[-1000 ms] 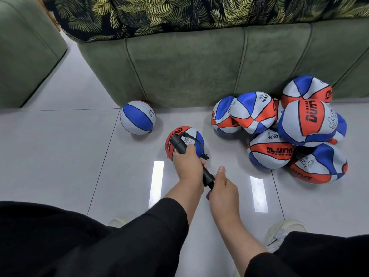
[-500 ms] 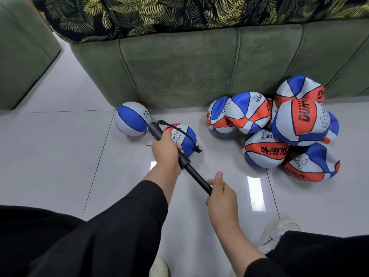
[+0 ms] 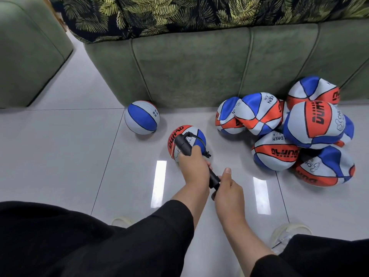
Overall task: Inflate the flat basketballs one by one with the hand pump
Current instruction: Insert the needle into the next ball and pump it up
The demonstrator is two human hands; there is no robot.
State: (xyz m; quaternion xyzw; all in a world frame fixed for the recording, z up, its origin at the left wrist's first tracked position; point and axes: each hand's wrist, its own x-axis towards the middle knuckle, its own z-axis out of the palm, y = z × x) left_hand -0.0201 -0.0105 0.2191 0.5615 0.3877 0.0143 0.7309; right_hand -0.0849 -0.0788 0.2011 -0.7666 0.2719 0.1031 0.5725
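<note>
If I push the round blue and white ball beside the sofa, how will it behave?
The blue and white ball looks fully round, so it would probably roll easily on the glossy tiled floor. It likely feels firm, unlike the creased flat balls piled at the right. The green sofa right behind it would stop it.

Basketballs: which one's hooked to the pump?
The round ball just beyond the left hand, between the lone blue-white ball and the crumpled pile.

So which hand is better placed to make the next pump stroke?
Probably the left hand: it grips the pump barrel, while the right hand holds the handle end behind it.
</note>
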